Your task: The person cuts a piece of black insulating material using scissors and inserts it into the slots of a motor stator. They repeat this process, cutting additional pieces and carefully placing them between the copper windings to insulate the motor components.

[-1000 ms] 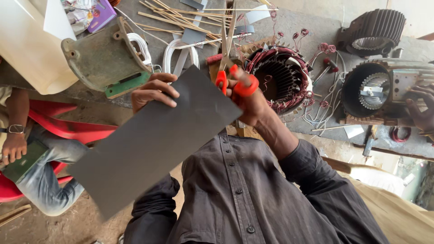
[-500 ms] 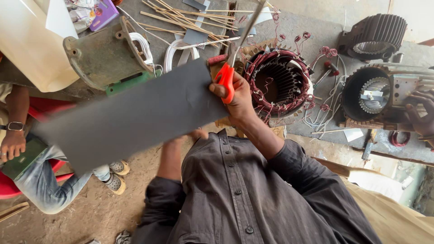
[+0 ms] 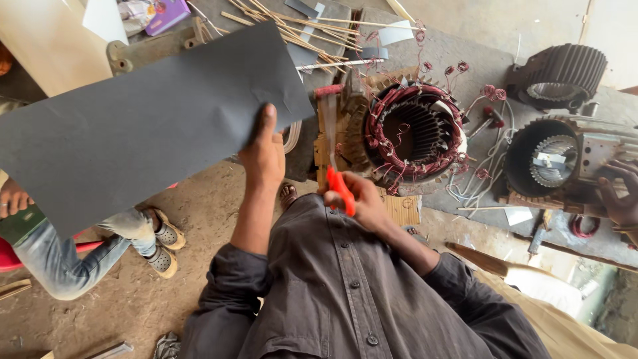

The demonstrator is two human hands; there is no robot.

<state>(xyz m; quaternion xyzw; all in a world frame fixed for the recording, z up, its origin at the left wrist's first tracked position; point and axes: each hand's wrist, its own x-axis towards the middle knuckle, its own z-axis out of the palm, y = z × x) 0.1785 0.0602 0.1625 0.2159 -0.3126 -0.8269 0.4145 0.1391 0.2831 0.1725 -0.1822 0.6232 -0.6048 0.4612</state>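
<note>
I see my left hand (image 3: 264,154) pinching the near right corner of a large dark grey sheet of stiff paper (image 3: 143,123), thumb laid flat on top, holding it up so it spreads out to the left over the dirt floor (image 3: 193,219). My right hand (image 3: 359,199) is closed around the orange handles of a pair of scissors (image 3: 335,169), whose pale blades point away from me, just right of the sheet's edge and apart from it. Just beyond the scissors sits a round motor stator wound with reddish copper wire (image 3: 412,129), resting on wooden blocks. Far behind it lies a scatter of thin wooden sticks (image 3: 292,26). To the right stand two ribbed grey motor housings (image 3: 555,156), and another person's hand (image 3: 618,196) rests on the nearer one. At the left, a seated person in blue jeans and sandals (image 3: 100,249) is partly hidden under the sheet.
</note>
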